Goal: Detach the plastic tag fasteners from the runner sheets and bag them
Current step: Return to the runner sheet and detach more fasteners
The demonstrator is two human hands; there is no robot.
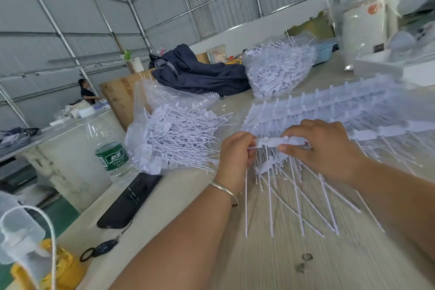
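A white runner strip of plastic tag fasteners is held just above the table, its thin tails fanning down toward me. My left hand grips the strip's left end. My right hand pinches its right part with thumb and fingers. Behind my hands lies a stack of whole runner sheets. To the left an open clear bag spills loose fasteners onto the table. A second, fuller bag of fasteners stands further back.
A water bottle and a black phone with a key fob lie at the table's left edge. Dark blue clothing is piled at the back. A white appliance stands at the back right. A person works far left.
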